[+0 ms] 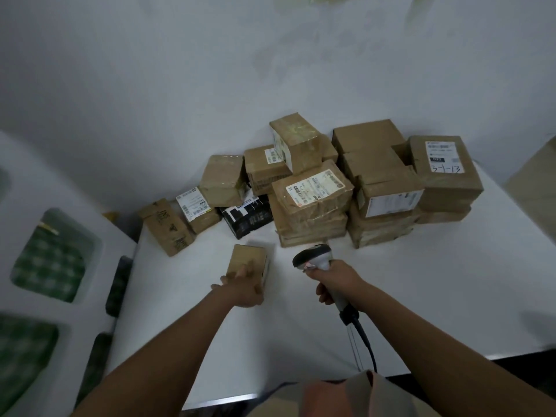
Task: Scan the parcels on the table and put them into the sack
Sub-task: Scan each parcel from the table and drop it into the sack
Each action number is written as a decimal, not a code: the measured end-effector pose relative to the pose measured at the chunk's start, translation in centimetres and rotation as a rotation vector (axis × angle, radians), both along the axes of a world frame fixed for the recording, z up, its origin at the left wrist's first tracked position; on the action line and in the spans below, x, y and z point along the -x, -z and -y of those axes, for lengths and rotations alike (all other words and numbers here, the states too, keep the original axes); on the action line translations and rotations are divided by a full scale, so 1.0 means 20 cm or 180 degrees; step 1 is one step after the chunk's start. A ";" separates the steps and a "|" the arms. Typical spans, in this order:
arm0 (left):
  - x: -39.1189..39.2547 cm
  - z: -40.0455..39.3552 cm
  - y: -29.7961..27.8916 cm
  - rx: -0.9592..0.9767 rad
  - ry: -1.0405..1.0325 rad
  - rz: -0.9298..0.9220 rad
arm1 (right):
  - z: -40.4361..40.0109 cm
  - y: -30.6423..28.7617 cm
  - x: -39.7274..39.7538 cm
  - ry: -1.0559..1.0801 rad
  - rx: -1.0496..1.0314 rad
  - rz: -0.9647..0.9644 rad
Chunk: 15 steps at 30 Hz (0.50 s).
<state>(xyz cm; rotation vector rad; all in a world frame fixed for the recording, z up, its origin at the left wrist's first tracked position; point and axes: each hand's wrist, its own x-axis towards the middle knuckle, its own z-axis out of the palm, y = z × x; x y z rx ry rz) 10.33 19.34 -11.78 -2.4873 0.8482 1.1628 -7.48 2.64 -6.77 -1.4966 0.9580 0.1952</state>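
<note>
A small brown cardboard parcel (249, 261) stands on the white table (391, 296), in front of the pile. My left hand (245, 290) grips its near end, fingers curled round it. My right hand (337, 284) holds a grey handheld barcode scanner (314, 257) by its handle. The scanner's head sits just right of the small parcel, and its black cable (365, 341) trails back toward me. Several taped brown parcels (313, 194) are heaped against the wall at the table's far side, many with white labels. The sack is not clearly in view.
A black-and-white printed parcel (248, 219) lies at the pile's front left. To the left of the table stands a white unit (90, 326) with green-patterned openings (51, 260). A white wall rises behind the pile. The table's near edge runs below my forearms.
</note>
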 end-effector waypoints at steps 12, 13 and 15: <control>0.35 0.12 0.10 0.1197 -0.1183 0.0349 | 0.14 0.02 0.51 0.0561 -0.0110 -0.0045; 0.40 0.14 0.09 0.1367 -0.1126 0.0185 | 0.16 0.03 0.55 0.0661 -0.0110 -0.0055; 0.49 0.20 0.09 0.1779 -0.1230 -0.0387 | 0.20 0.03 0.64 0.0882 -0.0100 -0.0050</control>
